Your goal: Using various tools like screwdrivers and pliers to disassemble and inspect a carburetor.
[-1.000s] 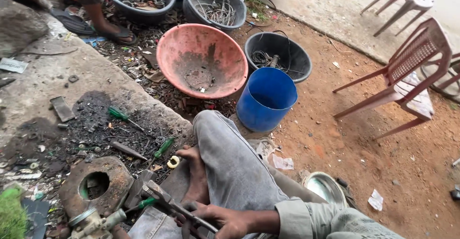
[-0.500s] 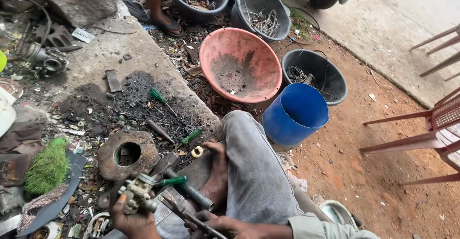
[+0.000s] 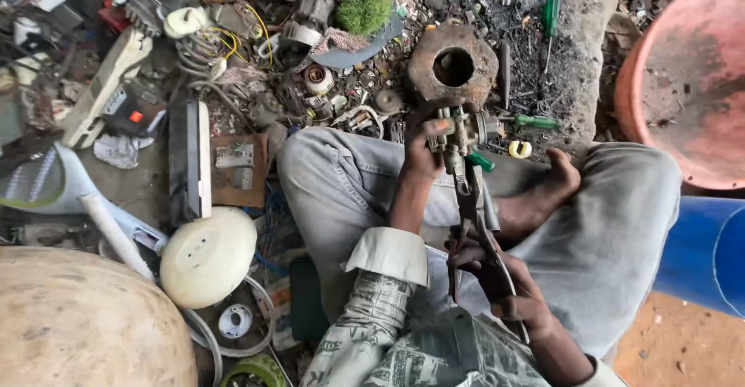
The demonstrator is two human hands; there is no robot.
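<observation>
Sitting cross-legged on the ground, the person grasps a small grey metal engine part [image 3: 459,132] in the left hand [image 3: 423,148], fingers clenched around it above the knees. The right hand [image 3: 497,278] is clenched on the handles of a pair of pliers [image 3: 468,208], whose nose reaches up to the part at 12 o'clock. A rusty round casting [image 3: 452,64] lies just beyond, and a green-handled screwdriver [image 3: 531,121] lies at 2 o'clock, near a bare foot [image 3: 543,197]. Open room is scarce — scrap crowds the left from 9 to 11 o'clock, with a white round cover [image 3: 208,255] at 8. An orange basin [image 3: 687,76] and a blue bucket [image 3: 702,251] hem the right edge.
</observation>
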